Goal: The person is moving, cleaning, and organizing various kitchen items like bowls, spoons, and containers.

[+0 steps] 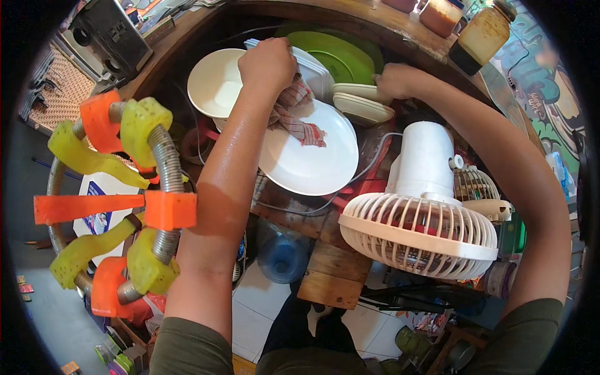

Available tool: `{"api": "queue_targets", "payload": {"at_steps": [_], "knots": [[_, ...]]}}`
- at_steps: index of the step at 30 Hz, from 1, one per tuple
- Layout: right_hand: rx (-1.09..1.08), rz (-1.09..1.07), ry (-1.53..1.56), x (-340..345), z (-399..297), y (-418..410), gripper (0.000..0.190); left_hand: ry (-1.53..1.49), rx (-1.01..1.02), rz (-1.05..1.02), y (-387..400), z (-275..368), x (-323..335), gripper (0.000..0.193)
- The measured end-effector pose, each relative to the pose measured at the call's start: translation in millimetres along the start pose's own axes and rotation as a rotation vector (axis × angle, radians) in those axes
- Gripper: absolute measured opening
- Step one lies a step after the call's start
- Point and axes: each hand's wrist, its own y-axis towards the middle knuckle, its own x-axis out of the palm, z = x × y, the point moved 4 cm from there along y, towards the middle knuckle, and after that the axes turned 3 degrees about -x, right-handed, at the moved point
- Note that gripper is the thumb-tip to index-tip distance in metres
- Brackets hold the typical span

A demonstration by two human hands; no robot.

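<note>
My left hand (pixel 269 63) is closed around a red-checked cloth (pixel 300 124), whose loose end hangs over a white plate (pixel 311 164). Beside that hand are a cream bowl (pixel 211 84) on its left and a stack of white square dishes (pixel 318 68) on its right. My right hand (pixel 398 82) touches the right end of small cream oval dishes (pixel 363 105); its fingertips are partly hidden, so its hold is unclear. Green plates (pixel 347 49) stand behind, between both hands.
A white fan (pixel 417 234) stands below my right forearm, its cable (pixel 375 164) curving past the plate. Jars (pixel 483 37) stand on the wooden ledge (pixel 403 33). An orange and yellow ring-shaped object (pixel 171 208) hangs at left. Below are a blue bottle (pixel 281 258) and wooden board (pixel 335 276).
</note>
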Motion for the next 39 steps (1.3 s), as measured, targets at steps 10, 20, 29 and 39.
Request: {"api": "queue_targets", "payload": {"at_steps": [10, 20, 29, 39], "knots": [[0.136, 0.431, 0.917, 18, 20, 41, 0.042, 0.05, 0.045, 0.119, -2, 10, 8, 0.022], [0.166, 0.303, 0.709, 5, 4, 28, 0.048, -0.105, 0.226, 0.207, -15, 30, -2, 0.027], [-0.031, 0.18, 0.541, -9, 29, 10, 0.067, -0.023, 0.163, -0.02, 0, 50, 11, 0.031], [-0.12, 0.068, 0.546, -39, 35, -124, 0.055, -0.299, 0.225, -0.08, -157, 51, -70, 0.02]]}}
